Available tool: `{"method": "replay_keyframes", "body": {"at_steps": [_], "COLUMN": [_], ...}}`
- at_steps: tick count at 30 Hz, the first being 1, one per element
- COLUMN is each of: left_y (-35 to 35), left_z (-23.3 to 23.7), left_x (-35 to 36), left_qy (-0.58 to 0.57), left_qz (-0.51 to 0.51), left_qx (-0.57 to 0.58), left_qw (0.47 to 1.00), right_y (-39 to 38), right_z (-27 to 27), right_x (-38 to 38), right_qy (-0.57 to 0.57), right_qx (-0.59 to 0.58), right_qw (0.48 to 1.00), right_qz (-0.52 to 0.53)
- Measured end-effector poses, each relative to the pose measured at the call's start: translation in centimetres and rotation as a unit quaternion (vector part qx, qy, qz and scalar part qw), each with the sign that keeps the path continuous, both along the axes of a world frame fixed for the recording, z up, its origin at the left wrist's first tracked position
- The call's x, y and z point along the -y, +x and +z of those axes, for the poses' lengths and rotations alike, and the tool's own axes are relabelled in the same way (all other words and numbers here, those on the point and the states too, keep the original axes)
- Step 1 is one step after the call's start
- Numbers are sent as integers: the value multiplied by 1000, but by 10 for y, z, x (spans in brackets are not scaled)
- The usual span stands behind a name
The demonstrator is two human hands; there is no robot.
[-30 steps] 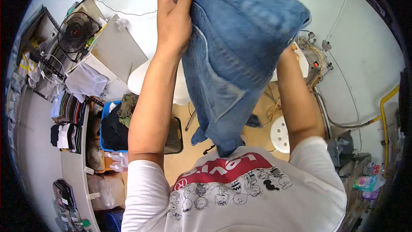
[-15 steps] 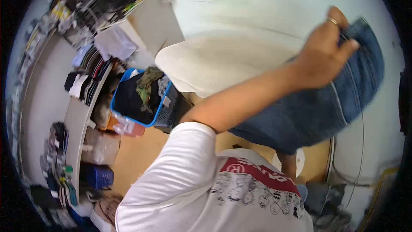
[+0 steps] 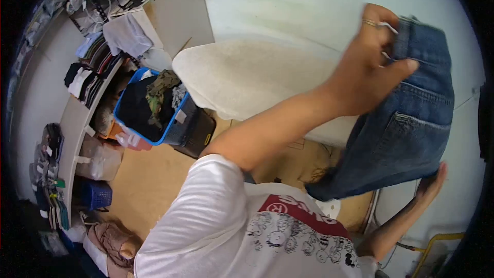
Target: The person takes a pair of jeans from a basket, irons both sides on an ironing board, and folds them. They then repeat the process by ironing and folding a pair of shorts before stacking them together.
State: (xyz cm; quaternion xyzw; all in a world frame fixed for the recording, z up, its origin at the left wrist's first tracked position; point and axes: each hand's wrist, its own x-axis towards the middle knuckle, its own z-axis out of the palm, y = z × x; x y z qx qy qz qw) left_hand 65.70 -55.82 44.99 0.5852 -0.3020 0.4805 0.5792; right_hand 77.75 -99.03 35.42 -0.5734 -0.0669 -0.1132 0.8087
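A pair of blue jeans [image 3: 411, 139] hangs folded in the air at the right, back pocket and waistband showing. My left hand [image 3: 373, 67], with a ring on one finger, grips the waistband between thumb and fingers. Below, my right hand [image 3: 433, 185] is raised against the lower edge of the jeans, its visible fingers straight. Part of that hand is hidden behind the denim. Behind my left forearm lies a cream-covered ironing board [image 3: 247, 72], partly covered by the arm.
A blue-rimmed basket [image 3: 170, 128] full of clothes stands left of the board. Folded garments [image 3: 87, 82] are stacked on a shelf at the left. A blue basket [image 3: 96, 194] and a brown cloth [image 3: 110, 242] are lower down. A yellow pipe [image 3: 437, 239] is at lower right.
The jeans have swung from a sideways stretch to hanging more upright, now clear of the board. My right hand has come out from below them to their lower right edge.
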Motion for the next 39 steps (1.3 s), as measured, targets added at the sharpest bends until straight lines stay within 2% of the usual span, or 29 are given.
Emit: {"method": "replay_keyframes", "body": {"at_steps": [1, 2, 4, 5, 6, 7, 8, 10, 12, 13, 14, 15, 16, 17, 18, 20, 22, 23, 25, 26, 27, 28, 29, 30, 33, 35, 36, 38, 39], "left_y": [-14, -25, -31, -34, -44, -46, -48, -59, -67, -79, -91, -104, -120, -141, -163, -206, -268, -281, -352, -386, -382, -404, -427, -429, -428, -438, -430, -405, -404], "left_z": [4, 7, 5, 3, 0, -11, -12, -26, -49, -55, -66, -78, -103, -127, -156, -203, -274, -278, -344, -370, -364, -361, -368, -365, -374, -397, -392, -356, -348], "left_x": [-9, -21, -50, -67, -82, -101, -110, -151, -190, -212, -232, -255, -287, -317, -349, -403, -472, -482, -550, -569, -548, -565, -589, -592, -598, -610, -608, -595, -598], "left_qy": [-102, -200, -218, -235, -267, -297, -335, -400, -467, -454, -476, -467, -495, -502, -546, -625, -600, -617, -613, -606, -483, -582, -644, -650, -637, -503, -504, -603, -600], "left_qz": [-113, -223, -252, -273, -271, -294, -247, -172, -85, -89, -51, -32, 7, 43, 66, 150, 251, 305, 394, 399, 537, 490, 400, 435, 475, 567, 566, 531, 530], "left_qx": [-64, -128, -136, -150, -164, -148, -130, -156, -88, -74, -66, -68, -62, -76, -71, -105, -168, -200, -213, -186, -210, -182, -165, -169, -176, -185, -185, -213, -214], "left_qw": [986, 946, 933, 921, 910, 896, 900, 887, 876, 883, 875, 881, 866, 860, 832, 759, 741, 698, 651, 662, 659, 623, 631, 600, 581, 625, 626, 556, 559], "right_y": [23, 39, 66, 89, 107, 128, 134, 139, 181, 192, 156, 133, 136, 136, 90, 95, 93, 99, 116, 133, 158, 175, 178, 181, 208, 198, 176, 145, 136], "right_z": [36, 73, 141, 170, 196, 217, 234, 247, 247, 236, 219, 199, 183, 164, 171, 151, 151, 146, 141, 126, 94, 63, 41, 16, -98, -211, -242, -262, -255], "right_x": [-13, -34, -86, -112, -134, -167, -208, -299, -376, -426, -480, -524, -563, -593, -603, -627, -621, -617, -599, -585, -563, -538, -518, -498, -422, -382, -379, -396, -408], "right_qy": [-62, -116, -262, -341, -339, -384, -425, -390, -415, -393, -432, -412, -466, -534, -604, -607, -573, -581, -600, -608, -575, -540, -516, -489, -615, -647, -646, -642, -632], "right_qx": [38, 90, 177, 275, 272, 332, 414, 333, 395, 435, 314, 286, 301, 452, 338, 359, 365, 352, 250, 241, 239, 238, 188, 139, -62, -13, -31, -52, -97], "right_qw": [993, 983, 939, 878, 894, 851, 789, 856, 819, 807, 843, 852, 809, 702, 683, 656, 657, 660, 681, 682, 728, 769, 800, 829, 770, 753, 756, 760, 768], "right_qz": [-96, -111, -136, -191, -107, -133, -160, -70, 18, 74, 60, 150, 197, 135, 234, 270, 327, 320, 337, 328, 288, 247, 240, 234, 160, 120, 105, 89, 46]}}
